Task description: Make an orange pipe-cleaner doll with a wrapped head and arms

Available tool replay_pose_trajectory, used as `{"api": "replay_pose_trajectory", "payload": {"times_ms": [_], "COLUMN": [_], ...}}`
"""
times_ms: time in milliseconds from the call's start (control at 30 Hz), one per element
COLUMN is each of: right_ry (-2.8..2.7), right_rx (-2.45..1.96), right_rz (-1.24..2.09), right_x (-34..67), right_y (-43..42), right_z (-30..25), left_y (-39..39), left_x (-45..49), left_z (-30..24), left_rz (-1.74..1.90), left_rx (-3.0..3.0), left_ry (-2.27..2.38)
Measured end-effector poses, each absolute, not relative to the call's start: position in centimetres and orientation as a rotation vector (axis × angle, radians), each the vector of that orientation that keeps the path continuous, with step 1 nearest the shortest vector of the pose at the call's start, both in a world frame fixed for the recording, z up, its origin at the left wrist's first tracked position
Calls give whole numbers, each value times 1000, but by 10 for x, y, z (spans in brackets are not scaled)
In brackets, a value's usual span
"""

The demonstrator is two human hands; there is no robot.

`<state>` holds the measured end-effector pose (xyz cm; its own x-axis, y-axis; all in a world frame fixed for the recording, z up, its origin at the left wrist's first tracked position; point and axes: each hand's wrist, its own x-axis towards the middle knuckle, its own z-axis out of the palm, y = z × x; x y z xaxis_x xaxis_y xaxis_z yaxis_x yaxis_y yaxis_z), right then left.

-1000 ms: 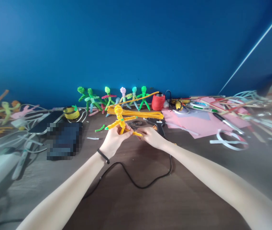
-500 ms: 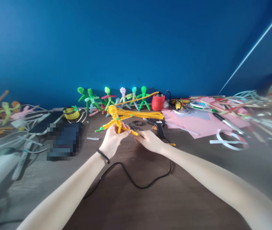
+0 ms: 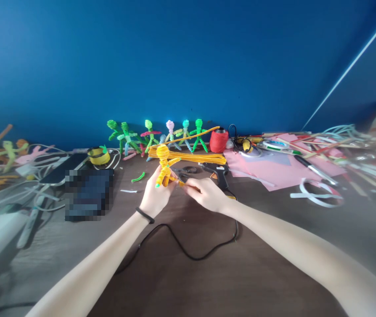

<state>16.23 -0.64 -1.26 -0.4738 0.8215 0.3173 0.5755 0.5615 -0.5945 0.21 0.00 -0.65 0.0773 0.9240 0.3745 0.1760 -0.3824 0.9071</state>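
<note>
A yellow pipe-cleaner figure [image 3: 163,153] with a coiled round head and green-tipped limbs stands upright in my left hand [image 3: 156,193]. The fingers of that hand are closed round its lower body. My right hand [image 3: 205,193] pinches the end of a yellow limb that sticks out to the right of the figure. Its fingertips partly hide that end. Behind the figure lies a bundle of yellow pipe cleaners [image 3: 194,157]. A short green piece [image 3: 138,177] rests on the table left of my left hand.
Several pipe-cleaner figures [image 3: 199,134] line the blue wall. A black glue gun [image 3: 220,175] lies beyond my right hand, its cord [image 3: 188,256] looping across the table. Farther right are a red spool [image 3: 218,141] and pink paper [image 3: 273,174]; a dark phone-like slab [image 3: 90,193] lies left.
My left hand has turned the figure, so its head has shifted right and its left-pointing limb now points down. My right hand has moved slightly left along the limb.
</note>
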Motion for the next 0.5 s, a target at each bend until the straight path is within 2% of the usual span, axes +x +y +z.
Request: {"api": "replay_pose_trajectory", "payload": {"times_ms": [200, 500], "right_ry": [-1944, -2117], "right_rx": [-1043, -1089], "right_rz": [749, 860], "right_x": [168, 167], "right_y": [5, 4], "right_z": [-15, -19], "left_y": [-2, -6], "left_x": [3, 4], "left_z": [6, 8], "left_rz": [1212, 1239], "left_rx": [1564, 1233], "left_ry": [1109, 918]}}
